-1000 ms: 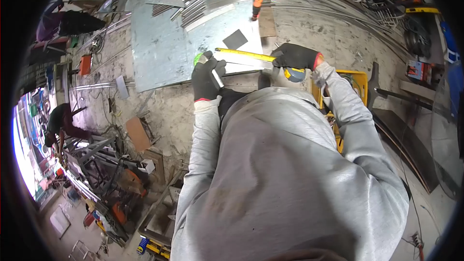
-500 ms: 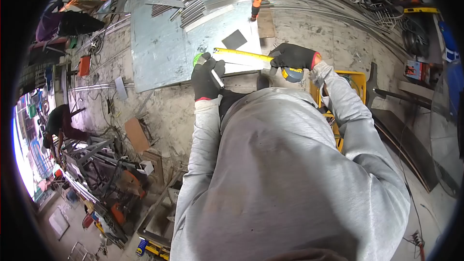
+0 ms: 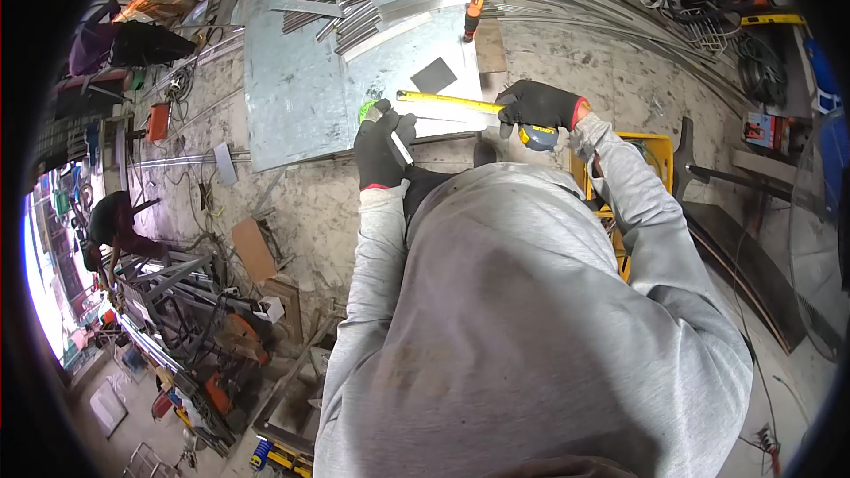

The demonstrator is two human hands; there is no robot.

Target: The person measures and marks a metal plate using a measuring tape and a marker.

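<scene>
Head view: the right hand grips the tape just off the table, blade out above it toward the left hand, clasping a white stick: measuring, it seems, which calls for a steady blade.

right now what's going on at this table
A gloved person is handling a tape measure: the right hand grips it, its yellow blade out over the table. The left hand holds a slim pale stick. A dark square piece lies just beyond the blade.
</scene>
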